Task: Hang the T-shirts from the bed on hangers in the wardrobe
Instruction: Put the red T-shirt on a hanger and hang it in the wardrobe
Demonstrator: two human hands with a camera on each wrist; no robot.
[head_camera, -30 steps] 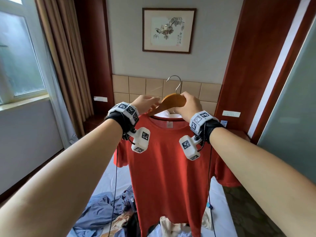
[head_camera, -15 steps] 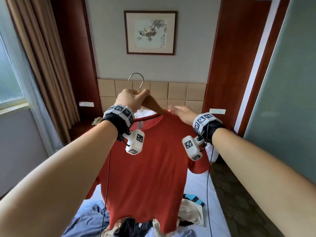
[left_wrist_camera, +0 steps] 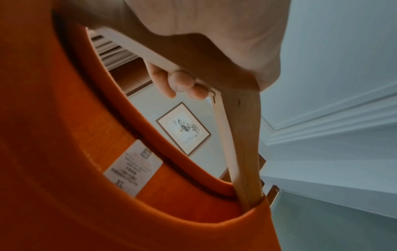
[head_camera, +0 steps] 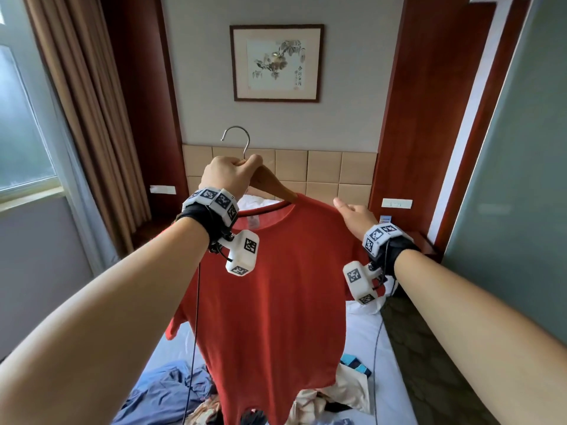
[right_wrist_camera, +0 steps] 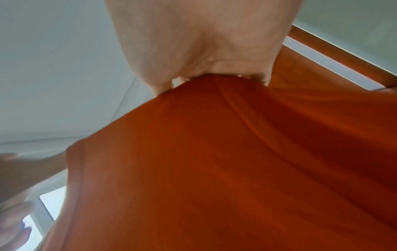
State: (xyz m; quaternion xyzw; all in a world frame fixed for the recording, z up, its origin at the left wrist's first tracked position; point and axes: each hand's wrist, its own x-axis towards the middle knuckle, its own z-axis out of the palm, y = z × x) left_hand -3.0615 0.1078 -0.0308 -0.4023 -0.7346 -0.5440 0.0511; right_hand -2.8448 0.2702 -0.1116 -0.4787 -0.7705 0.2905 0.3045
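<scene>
1 red T-shirt [head_camera: 273, 289] on hanger [head_camera: 270, 187]; left hand [head_camera: 228, 176] fingers grip hanger; right hand [head_camera: 354, 217] flat on shoulder.

One red T-shirt [head_camera: 270, 302], one wooden hanger [head_camera: 270, 187], two hands, one picture [head_camera: 276, 62].

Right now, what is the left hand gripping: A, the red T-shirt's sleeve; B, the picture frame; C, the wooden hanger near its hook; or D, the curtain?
C: the left hand curls round the wooden hanger just below its metal hook, with the red T-shirt draped on it.
</scene>
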